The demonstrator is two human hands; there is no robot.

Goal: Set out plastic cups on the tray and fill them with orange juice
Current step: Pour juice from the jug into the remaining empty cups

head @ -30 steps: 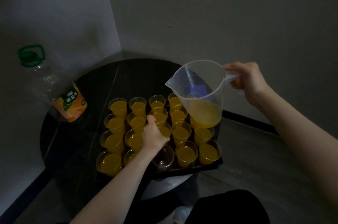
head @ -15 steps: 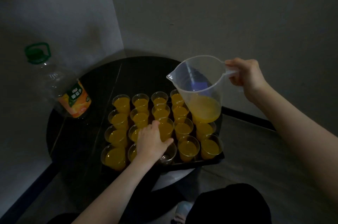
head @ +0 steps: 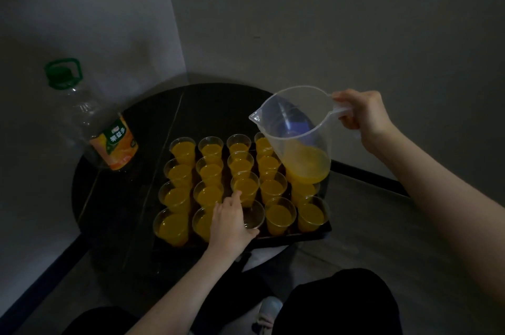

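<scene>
On the round table: our black tray (head: 295, 236) sits toward the near right, its near right corner over the table's (head: 120, 198) edge.
Cups: rows of clear plastic cups crowd the tray, rims nearly touching, almost all holding orange juice (head: 177, 172).
Empty cup: one clear cup (head: 254, 215) in the nearest row, between filled neighbours, holds no juice.
Left hand: our left hand (head: 228, 221) wraps this empty cup, fingers curled at its left side and thumb toward its near side.
Right hand: our right hand (head: 360, 116) grips the handle of the clear jug (head: 292, 129), held in the air over the tray's far right cups (juice pooled in its lower part, spout pointing left).
Obstacles: the jug hides some cups in the right column; packed cups hem the empty one on three sides.
Bottle: a large clear bottle (head: 90, 118) with green cap and orange label stands at the table's left edge, well apart from the tray.
Open room: bare dark tabletop lies left of and behind the tray.
Edges: walls meet in a corner behind the table; floor shows to the right.
</scene>
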